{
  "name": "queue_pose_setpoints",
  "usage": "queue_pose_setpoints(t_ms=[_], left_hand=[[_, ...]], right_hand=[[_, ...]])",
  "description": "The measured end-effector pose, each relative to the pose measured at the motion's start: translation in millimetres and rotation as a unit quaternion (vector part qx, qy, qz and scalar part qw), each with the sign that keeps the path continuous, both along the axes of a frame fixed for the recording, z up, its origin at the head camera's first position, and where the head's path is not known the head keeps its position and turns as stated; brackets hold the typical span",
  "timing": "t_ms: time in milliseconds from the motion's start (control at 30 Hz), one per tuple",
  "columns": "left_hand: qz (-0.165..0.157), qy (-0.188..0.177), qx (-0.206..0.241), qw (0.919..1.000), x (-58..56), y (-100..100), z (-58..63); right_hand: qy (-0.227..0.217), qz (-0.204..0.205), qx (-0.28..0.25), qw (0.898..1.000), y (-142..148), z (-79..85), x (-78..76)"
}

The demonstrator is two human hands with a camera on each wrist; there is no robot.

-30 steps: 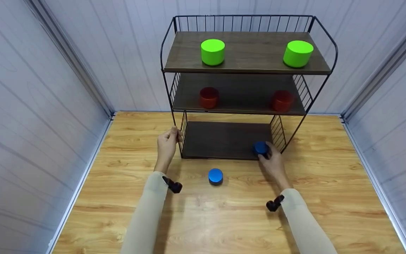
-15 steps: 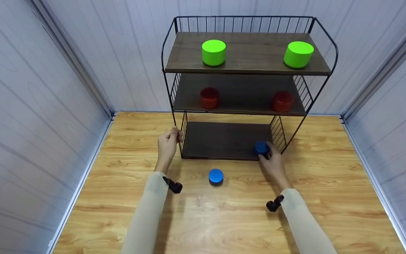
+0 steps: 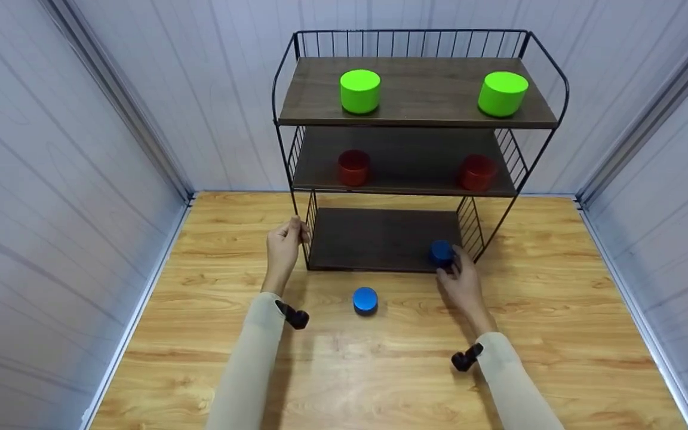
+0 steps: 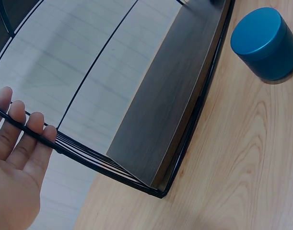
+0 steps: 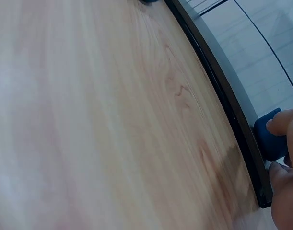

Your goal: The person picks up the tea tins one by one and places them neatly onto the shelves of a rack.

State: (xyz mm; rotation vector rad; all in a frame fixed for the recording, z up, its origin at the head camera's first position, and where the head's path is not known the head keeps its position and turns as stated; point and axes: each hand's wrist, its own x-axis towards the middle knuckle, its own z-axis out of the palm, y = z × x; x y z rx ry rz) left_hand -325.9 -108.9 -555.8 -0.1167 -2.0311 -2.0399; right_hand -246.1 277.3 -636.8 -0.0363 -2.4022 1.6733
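A three-tier shelf rack [image 3: 380,239] with dark boards and a black wire frame stands on the wood-look floor. My left hand [image 3: 284,248] grips its left side post, fingers curled round the black wire [image 4: 79,158] in the left wrist view. On the bottom board, near the front right corner, sits a round blue tin [image 3: 441,253]. My right hand [image 3: 463,283] is beside this tin, thumb spread off it and fingertips right at its side. A second blue tin [image 3: 365,300], lidded and cylindrical, stands on the floor before the rack.
Two bright green round containers [image 3: 360,91] stand on the top board, set apart. Two red ones [image 3: 353,168] occupy the middle board. Pale panel walls [image 3: 81,179] rise at the left, right and back.
My right hand has loosened from the blue tin on the bottom board and drawn back slightly toward me. The tin stays in place. My left hand keeps its grip on the post.
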Motion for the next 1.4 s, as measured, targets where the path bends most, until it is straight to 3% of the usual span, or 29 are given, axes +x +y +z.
queue_pose_setpoints(t_ms=[200,500,833,1267,1400], left_hand=[[0.005,-0.006,0.000,1.0000,-0.1,-0.5,-0.4],[-0.006,-0.017,-0.003,0.9998,-1.8,-1.0,1.0],[0.005,-0.005,-0.014,0.9999,0.9,-1.2,-0.2],[0.005,-0.011,-0.005,0.9999,0.1,-1.1,0.5],[0.007,-0.010,-0.007,0.9999,0.5,-0.4,0.1]], right_hand=[[0.011,-0.013,-0.015,1.000,-2.8,-0.6,13.3],[-0.015,-0.021,-0.013,1.000,-2.3,3.9,35.7],[0.004,0.014,0.018,1.000,-11.1,5.2,58.6],[0.054,0.073,0.012,0.996,-39.2,-11.2,64.6],[0.051,0.087,0.011,0.995,-48.3,-12.6,64.1]])
